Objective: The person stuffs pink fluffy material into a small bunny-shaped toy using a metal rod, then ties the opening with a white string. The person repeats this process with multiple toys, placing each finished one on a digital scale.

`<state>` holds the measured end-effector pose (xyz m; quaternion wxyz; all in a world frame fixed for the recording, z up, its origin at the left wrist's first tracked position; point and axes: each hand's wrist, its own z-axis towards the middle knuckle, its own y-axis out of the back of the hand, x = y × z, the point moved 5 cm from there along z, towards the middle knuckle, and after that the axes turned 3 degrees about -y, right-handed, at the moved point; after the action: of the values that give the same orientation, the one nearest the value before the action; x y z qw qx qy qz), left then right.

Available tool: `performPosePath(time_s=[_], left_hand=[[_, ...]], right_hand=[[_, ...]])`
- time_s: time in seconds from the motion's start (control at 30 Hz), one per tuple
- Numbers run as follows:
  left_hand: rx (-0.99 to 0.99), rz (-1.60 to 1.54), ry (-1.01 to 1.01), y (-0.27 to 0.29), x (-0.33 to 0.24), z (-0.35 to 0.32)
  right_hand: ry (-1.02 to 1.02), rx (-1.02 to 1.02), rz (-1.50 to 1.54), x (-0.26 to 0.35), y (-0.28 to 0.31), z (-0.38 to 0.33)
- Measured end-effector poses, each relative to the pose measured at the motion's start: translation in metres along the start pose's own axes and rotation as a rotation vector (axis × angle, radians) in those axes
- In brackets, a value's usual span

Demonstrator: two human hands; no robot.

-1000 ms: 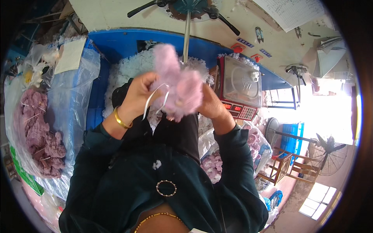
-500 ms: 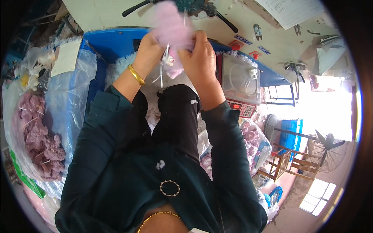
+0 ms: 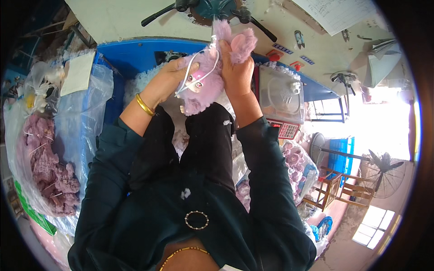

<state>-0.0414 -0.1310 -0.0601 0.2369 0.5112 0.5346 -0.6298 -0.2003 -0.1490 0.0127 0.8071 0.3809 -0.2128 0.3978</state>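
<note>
A fluffy lilac plush toy [image 3: 209, 92] with a small printed face and long ears with pink insides is held between my two hands, just above my knees. My left hand [image 3: 165, 83] grips its left side, thumb by the face. My right hand [image 3: 238, 74] pinches the upper part near the ears. A white cord [image 3: 218, 61] loops across the toy's front. The toy's top meets the thin metal nozzle [image 3: 214, 28] of a dark green machine [image 3: 216, 8] on the table; whether the nozzle is inside cannot be made out.
White stuffing [image 3: 139, 77] fills a blue-edged trough under the table edge. A clear bag of lilac plush skins [image 3: 45, 169] stands left, another bag of plush toys [image 3: 296, 165] right. A scale [image 3: 288, 129], red buttons [image 3: 274, 55], snips [image 3: 299, 38] and papers [image 3: 339, 13] are to the right.
The blurred toy has come down toward me and turned so its face and ears show. My left hand has lowered with it, and my right hand has shifted to the toy's upper part.
</note>
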Motion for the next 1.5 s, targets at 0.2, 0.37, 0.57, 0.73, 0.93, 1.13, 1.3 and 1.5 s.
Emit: performPosePath(time_s=[0.2,0.37,0.57,0.73,0.93,1.13,1.3,1.5], left_hand=[[-0.030,0.884,-0.527,-0.028,-0.027,-0.019],[-0.282,1.482,-0.848,-0.058,-0.026,-0.023],[-0.429,1.314,-0.485,-0.069,-0.043,-0.008],[-0.546,1.137,-0.690,-0.063,-0.032,-0.039],[-0.430,1.107,-0.763,-0.056,-0.033,-0.053],[-0.259,0.437,-0.489,-0.037,-0.021,-0.046],[-0.333,0.024,-0.310,-0.031,0.005,-0.040],[-0.229,-0.061,-0.165,-0.049,0.013,-0.045]], right_hand=[[-0.265,0.213,0.365,-0.014,0.009,-0.013],[0.280,-0.093,-0.141,0.001,-0.003,-0.002],[-0.453,-0.136,0.229,-0.040,-0.039,0.059],[-0.437,-0.076,0.074,-0.025,-0.027,0.031],[-0.503,0.114,0.123,0.003,-0.010,-0.005],[-0.703,0.455,0.870,-0.002,0.011,-0.024],[-0.801,1.001,1.256,0.000,0.006,-0.079],[-0.593,0.867,0.483,0.009,0.005,-0.067]])
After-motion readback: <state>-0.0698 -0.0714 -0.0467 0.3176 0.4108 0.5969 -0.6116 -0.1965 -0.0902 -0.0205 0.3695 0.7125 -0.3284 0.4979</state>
